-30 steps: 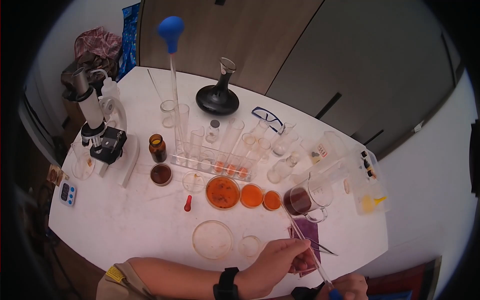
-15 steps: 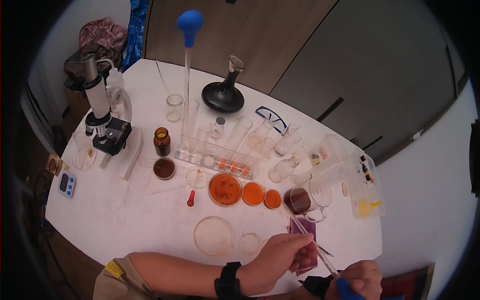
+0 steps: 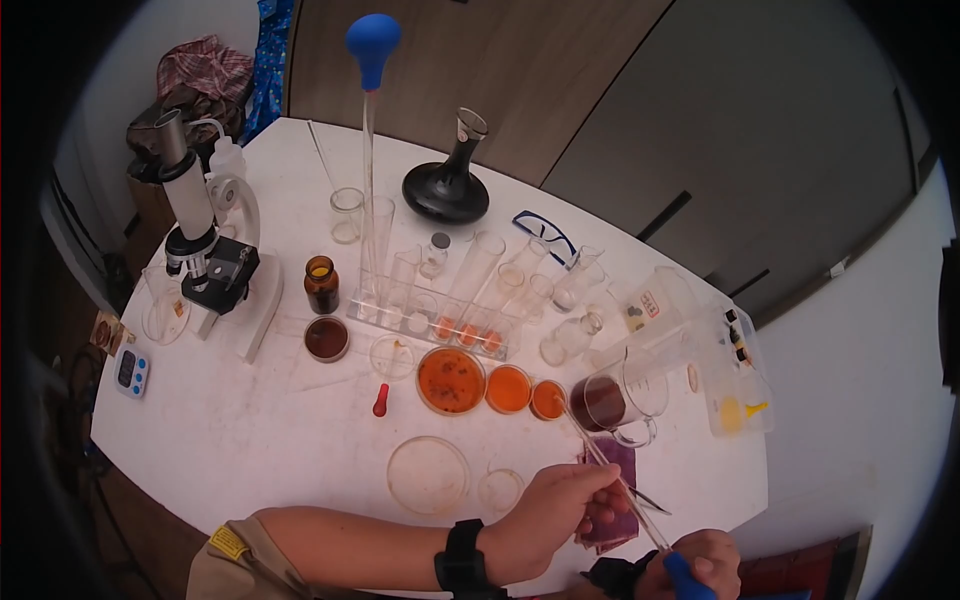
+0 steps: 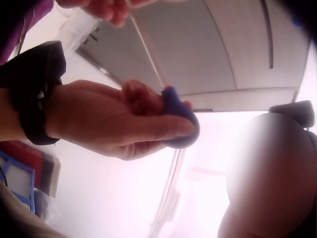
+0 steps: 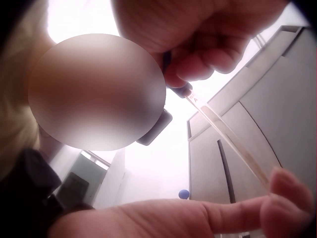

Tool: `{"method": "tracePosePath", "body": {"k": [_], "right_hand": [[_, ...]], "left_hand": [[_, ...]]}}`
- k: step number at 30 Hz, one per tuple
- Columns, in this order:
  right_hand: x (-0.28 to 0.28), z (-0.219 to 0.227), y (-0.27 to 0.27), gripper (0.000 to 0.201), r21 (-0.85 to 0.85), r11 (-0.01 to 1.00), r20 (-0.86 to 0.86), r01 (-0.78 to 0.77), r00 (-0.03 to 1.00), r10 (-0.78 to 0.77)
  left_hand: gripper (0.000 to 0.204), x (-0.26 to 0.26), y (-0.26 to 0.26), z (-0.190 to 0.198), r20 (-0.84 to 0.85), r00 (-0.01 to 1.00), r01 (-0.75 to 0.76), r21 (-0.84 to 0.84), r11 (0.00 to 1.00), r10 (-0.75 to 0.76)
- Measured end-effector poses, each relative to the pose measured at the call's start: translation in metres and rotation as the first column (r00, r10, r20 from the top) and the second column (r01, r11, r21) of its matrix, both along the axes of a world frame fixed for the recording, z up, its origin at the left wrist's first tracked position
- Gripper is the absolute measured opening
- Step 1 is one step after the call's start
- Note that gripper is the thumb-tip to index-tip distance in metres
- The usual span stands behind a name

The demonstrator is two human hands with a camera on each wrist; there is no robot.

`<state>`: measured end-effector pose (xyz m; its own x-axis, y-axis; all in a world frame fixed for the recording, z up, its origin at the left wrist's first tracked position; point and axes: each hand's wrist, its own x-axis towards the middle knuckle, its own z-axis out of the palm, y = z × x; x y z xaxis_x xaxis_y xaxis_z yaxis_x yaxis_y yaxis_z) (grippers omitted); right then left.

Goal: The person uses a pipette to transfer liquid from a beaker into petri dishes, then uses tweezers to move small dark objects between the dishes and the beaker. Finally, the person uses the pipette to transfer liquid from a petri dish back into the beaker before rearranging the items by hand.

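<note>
A glass pipette (image 3: 597, 452) slants down to the right, its tip at the right edge of the smallest orange dish (image 3: 547, 400). My left hand (image 3: 548, 515) pinches the tube partway along between thumb and fingers; the left wrist view shows these fingers (image 4: 106, 9) at its top. Curled round the blue bulb (image 3: 688, 580) is my right hand (image 3: 712, 562), and the left wrist view shows its thumb along the bulb (image 4: 181, 116). Just right of the tip stands a glass beaker (image 3: 635, 392) of dark red liquid. Whether the tip touches the dish, I cannot tell.
Larger orange dishes (image 3: 450, 380) lie left of the small one, in front of a clear rack (image 3: 400, 325) of tubes. An upright bulb pipette (image 3: 373, 45) rises from it. Microscope (image 3: 215, 260) at left, dark decanter (image 3: 446, 192) behind, purple item (image 3: 612, 535) below the tube.
The pipette tip has shifted slightly left, from beside the beaker to the small orange dish's edge. My right hand moved right, then slightly back left; both grips are unchanged.
</note>
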<state>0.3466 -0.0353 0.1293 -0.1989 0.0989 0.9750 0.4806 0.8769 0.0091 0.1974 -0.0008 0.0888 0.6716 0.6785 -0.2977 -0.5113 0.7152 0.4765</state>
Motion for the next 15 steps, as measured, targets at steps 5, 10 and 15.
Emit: {"method": "tracePosePath", "body": {"k": [5,10,15], "right_hand": [[-0.0031,0.0015,0.0031,0.039,-0.032,0.999,0.01,-0.011,1.0,0.011],[-0.0045,-0.0011,0.0067,0.039,-0.019,1.0,0.019,-0.003,1.0,0.004],[-0.0053,-0.005,0.0091,0.037,0.014,1.0,0.014,-0.026,1.0,0.026]], "left_hand": [[0.032,0.0035,0.0025,-0.0046,-0.018,0.999,-0.034,-0.006,0.999,0.034],[0.032,0.0027,0.0039,-0.0073,-0.026,1.0,-0.011,0.01,1.0,0.011],[0.034,0.002,0.0066,-0.0069,-0.039,0.999,-0.003,-0.003,1.0,0.003]]}}
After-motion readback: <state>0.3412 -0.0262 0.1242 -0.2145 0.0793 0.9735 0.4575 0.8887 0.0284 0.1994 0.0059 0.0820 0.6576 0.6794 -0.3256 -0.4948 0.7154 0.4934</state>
